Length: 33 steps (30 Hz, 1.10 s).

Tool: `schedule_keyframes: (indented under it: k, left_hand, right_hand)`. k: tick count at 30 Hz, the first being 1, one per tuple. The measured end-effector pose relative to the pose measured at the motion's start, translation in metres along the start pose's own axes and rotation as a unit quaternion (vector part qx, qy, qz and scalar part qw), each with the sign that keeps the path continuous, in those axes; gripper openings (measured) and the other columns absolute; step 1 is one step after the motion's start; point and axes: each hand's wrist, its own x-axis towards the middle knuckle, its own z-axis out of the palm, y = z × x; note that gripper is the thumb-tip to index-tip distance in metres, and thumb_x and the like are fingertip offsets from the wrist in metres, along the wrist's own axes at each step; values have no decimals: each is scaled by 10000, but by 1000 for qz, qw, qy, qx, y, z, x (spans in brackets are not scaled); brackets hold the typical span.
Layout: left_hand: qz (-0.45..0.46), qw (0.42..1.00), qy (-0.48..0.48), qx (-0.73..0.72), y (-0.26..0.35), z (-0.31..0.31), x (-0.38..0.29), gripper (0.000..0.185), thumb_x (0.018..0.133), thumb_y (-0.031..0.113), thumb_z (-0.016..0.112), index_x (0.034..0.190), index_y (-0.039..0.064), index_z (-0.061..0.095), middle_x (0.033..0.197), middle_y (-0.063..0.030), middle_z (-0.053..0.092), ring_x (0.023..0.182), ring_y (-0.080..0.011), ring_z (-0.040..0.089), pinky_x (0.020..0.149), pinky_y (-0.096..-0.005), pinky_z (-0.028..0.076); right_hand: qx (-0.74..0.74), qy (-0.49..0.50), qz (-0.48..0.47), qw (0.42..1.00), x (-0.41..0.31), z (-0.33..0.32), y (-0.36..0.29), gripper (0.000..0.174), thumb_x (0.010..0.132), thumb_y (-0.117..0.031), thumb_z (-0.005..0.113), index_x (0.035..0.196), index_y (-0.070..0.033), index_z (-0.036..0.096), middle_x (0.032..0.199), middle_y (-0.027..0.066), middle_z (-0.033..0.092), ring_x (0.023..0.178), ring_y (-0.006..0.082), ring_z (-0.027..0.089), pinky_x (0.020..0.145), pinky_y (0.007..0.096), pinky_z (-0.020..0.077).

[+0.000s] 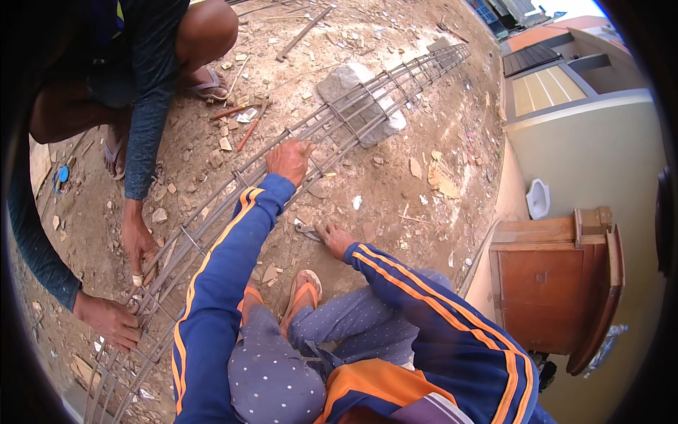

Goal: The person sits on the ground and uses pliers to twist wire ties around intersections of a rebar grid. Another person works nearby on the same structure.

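A long reinforcing-bar cage (241,179) with square stirrups runs diagonally from the lower left to the upper right. My left hand (288,161) grips its bars near a stirrup, at the middle of the view. Lower and to the right, my right hand (337,241) is closed around metal pincers (307,231), whose jaws point left, just below the cage. The pincers' handles are mostly hidden by my fingers. On the left side, a co-worker's hand (140,241) and the same person's other hand (108,322) touch the cage's bars.
A concrete block (347,87) sits under the cage. Red-handled tools (251,127) and a long bar-like tool (303,34) lie on the littered dirt ground. A squatting co-worker (151,90) is at the left. Along the wall at right stand a wooden cabinet (540,286) and a white ceramic fixture (538,199).
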Motion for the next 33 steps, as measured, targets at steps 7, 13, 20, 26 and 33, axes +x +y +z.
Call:
schedule_keyframes:
  k: [7,13,20,26,33]
  left_hand:
    - [14,999,9,-30,5,-8,-18,421,865,175,680,1284,205,655,1011,-147,726,921,-370,693,803,-490,551]
    - [-85,995,30,-37,7,-8,-26,493,838,62,594,1301,224,647,920,-190,719,878,-389,700,774,-495,557]
    - [-77,994,59,-46,-1,4,-27,359,878,127,604,1208,209,719,1060,-117,737,948,-337,703,824,-464,559]
    - [-94,995,26,-36,9,-3,-26,352,882,163,608,1213,207,718,1076,-116,732,938,-338,698,836,-464,557]
    - [-92,995,28,-39,6,-4,-27,362,889,191,621,1238,222,709,1094,-125,729,959,-337,698,852,-467,555]
  right_hand:
    - [291,-151,123,936,-41,2,42,596,852,-315,603,1394,-77,530,914,209,709,883,320,704,817,445,544]
    - [545,-261,88,792,-92,-223,40,533,917,-142,655,1390,-15,444,932,169,666,844,333,673,781,425,536]
    - [-67,31,11,997,-70,-290,57,202,922,-47,597,1093,-25,492,1023,215,580,862,434,643,758,516,520]
    - [-368,65,-14,927,-13,-334,65,226,931,-150,536,1100,-14,599,1070,153,572,1054,316,623,946,463,494]
    - [-424,117,-43,897,21,-314,58,376,954,-165,494,1270,17,585,1428,239,462,1378,379,407,1169,635,228]
